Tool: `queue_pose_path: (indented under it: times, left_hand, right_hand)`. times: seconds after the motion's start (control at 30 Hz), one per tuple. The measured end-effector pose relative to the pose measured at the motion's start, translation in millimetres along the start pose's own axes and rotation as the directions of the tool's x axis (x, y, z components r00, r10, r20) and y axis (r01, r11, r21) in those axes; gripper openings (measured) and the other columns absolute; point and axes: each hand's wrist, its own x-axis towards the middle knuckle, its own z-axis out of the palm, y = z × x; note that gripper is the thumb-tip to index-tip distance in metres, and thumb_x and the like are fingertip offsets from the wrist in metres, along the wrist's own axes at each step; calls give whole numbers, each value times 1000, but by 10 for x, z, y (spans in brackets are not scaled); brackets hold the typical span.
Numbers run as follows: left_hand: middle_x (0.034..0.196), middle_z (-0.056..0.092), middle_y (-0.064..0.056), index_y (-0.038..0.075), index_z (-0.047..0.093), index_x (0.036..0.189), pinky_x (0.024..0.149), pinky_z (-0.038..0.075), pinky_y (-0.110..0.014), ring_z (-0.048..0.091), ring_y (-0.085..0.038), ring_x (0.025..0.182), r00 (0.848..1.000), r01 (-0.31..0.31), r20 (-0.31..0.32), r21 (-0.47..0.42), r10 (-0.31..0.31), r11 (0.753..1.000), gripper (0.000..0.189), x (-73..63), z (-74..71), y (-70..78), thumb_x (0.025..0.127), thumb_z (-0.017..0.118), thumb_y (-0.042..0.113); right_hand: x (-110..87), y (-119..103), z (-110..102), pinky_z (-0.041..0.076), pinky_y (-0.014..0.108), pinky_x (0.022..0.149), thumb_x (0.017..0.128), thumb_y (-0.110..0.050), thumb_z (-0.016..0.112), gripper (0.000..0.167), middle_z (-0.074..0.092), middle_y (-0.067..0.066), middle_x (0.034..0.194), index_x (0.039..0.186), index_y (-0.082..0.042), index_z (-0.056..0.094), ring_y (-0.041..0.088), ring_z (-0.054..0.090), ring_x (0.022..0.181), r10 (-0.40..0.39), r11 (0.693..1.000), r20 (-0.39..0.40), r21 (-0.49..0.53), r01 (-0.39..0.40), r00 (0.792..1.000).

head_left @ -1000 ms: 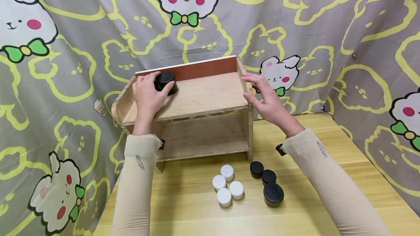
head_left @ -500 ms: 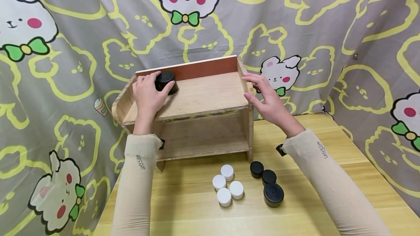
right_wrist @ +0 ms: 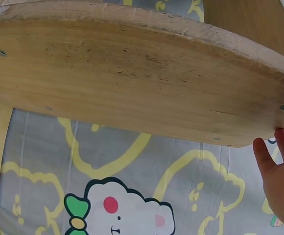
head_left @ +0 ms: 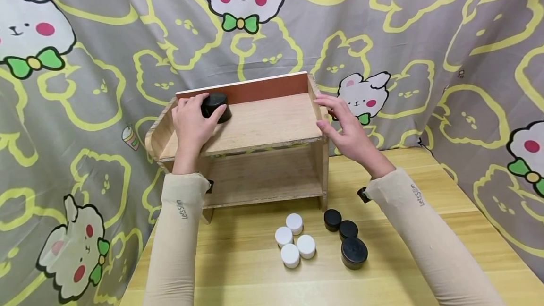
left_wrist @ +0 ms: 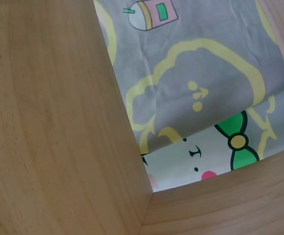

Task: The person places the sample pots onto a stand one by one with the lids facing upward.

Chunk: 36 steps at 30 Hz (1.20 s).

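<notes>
On the top board of a small wooden shelf [head_left: 272, 122], toward its left end, stands a round black jar [head_left: 217, 106]. My left hand [head_left: 192, 124] holds this jar with the thumb at its near side and the fingers reaching around its left. Part of the jar is hidden behind the hand. My right hand [head_left: 346, 129] touches the shelf's right side panel [right_wrist: 146, 73] with its fingers fairly straight. In the right wrist view, fingertips meet the panel's lower edge. The left wrist view shows only bare wood and curtain, with neither hand nor jar.
Several white round jars [head_left: 291, 255] stand grouped on the wooden table [head_left: 238, 282] before the shelf. Right of them are two small black jars [head_left: 332, 219] and a larger black jar [head_left: 354, 252]. A patterned curtain [head_left: 272, 51] hangs close behind the shelf.
</notes>
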Motion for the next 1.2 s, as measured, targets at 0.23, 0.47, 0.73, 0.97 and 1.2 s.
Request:
queue_pose_path:
  times: [0.23,0.47,0.73,0.97,1.2]
  left_hand:
    - [139,66,-15,9,63,141,106,30,-59,50,-41,124,1000,9,16,7,-9,1000,65,3,0,-13,95,68,55]
    - [139,66,-16,9,63,141,106,31,-59,50,-41,125,1000,11,18,14,-11,1000,64,7,-3,-9,95,67,54]
    - [138,66,-16,9,64,140,106,32,-59,50,-40,125,1000,1,11,26,-1,1000,65,13,8,-7,94,68,55]
    - [137,66,-18,8,64,139,108,34,-59,51,-40,128,1000,-11,11,32,10,999,64,4,-1,3,95,68,54]
    - [137,65,-19,7,64,139,109,35,-60,51,-41,128,1000,-15,10,32,14,999,64,2,-2,5,95,68,53]
  right_hand:
    - [3,3,9,37,58,116,103,-15,62,47,40,1,161,149,-12,50,23,40,146,-3,1000,0,5,3,1000]
    - [9,-3,4,38,59,115,102,-12,63,48,41,4,161,148,-12,51,25,41,146,0,1000,1,13,0,1000]
    - [13,-6,-1,37,58,116,101,-10,63,48,41,1,160,148,-12,52,21,40,146,-7,1000,-2,15,7,1000]
    - [13,9,2,37,61,115,102,-12,62,47,41,1,161,148,-13,51,21,40,146,-5,1000,3,1,5,1000]
    - [10,24,2,37,59,115,102,-11,62,48,41,0,161,149,-15,51,21,40,146,-9,1000,1,-1,9,1000]
